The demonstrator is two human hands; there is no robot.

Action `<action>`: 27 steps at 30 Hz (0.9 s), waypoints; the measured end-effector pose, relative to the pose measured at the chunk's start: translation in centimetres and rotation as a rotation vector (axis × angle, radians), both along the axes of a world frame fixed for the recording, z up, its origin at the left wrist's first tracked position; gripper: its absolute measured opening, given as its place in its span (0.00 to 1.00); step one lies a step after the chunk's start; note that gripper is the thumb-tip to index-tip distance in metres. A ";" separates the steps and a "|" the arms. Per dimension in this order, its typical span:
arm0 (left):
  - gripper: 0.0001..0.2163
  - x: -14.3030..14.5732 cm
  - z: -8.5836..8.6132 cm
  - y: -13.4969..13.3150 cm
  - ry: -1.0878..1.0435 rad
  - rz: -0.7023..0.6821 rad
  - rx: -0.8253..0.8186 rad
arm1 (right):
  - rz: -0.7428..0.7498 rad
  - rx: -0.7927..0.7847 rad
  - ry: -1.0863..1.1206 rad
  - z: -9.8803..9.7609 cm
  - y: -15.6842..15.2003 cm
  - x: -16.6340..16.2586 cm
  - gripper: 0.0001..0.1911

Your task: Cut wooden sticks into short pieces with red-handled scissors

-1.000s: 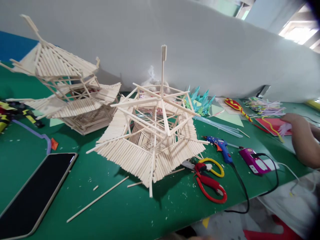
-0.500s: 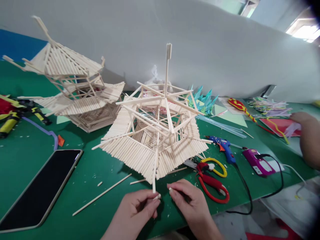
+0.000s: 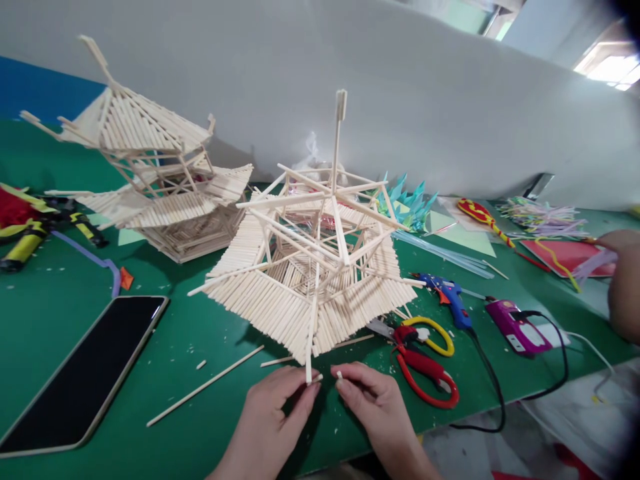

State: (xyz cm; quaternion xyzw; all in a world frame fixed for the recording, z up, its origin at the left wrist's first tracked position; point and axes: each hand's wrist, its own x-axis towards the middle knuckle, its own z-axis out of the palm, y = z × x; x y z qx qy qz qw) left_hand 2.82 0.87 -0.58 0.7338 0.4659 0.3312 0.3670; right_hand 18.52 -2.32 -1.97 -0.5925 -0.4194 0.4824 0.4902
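Note:
A pagoda-like model made of thin wooden sticks (image 3: 280, 303) stands in front of me, its lower roof covered with sticks and its upper part a bare frame. At its near corner, my left hand (image 3: 277, 413) pinches a short piece of wooden stick (image 3: 317, 378), right by the end of the projecting corner stick. Just to the right, my right hand (image 3: 377, 407) holds another small stick piece (image 3: 339, 375) between thumb and forefinger. The two pieces are apart. Loose sticks lie on the green table, one long stick (image 3: 205, 387) left of my hands.
A second stick pagoda (image 3: 150, 127) stands back left, above a phone (image 3: 90, 373). Right of the model are red-and-yellow-handled scissors (image 3: 425, 363), a blue glue gun (image 3: 450, 297) with its cord, and a purple power box (image 3: 517, 325). Another person's hand (image 3: 625, 267) is at far right.
My hands have shifted slightly, the pinched pieces now nearly level with each other. The view has moved a little. At the far right, the other person's hand has moved slightly.

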 end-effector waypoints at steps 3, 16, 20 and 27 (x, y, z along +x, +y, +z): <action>0.07 0.0 -0.1 0.0 -0.025 -0.026 -0.063 | -0.004 -0.011 0.002 0.1 -0.1 0.0 0.13; 0.16 2.5 0.2 -0.4 -0.599 0.117 -0.853 | -0.007 0.201 -0.212 0.5 -0.4 -0.9 0.10; 0.16 2.9 -0.2 -0.6 -0.687 0.132 -0.887 | 0.069 0.345 -0.565 0.7 -0.7 -0.9 0.12; 0.15 2.5 -0.5 -0.7 -0.710 0.153 -0.886 | 0.165 0.360 -0.694 1.4 -0.8 -0.5 0.13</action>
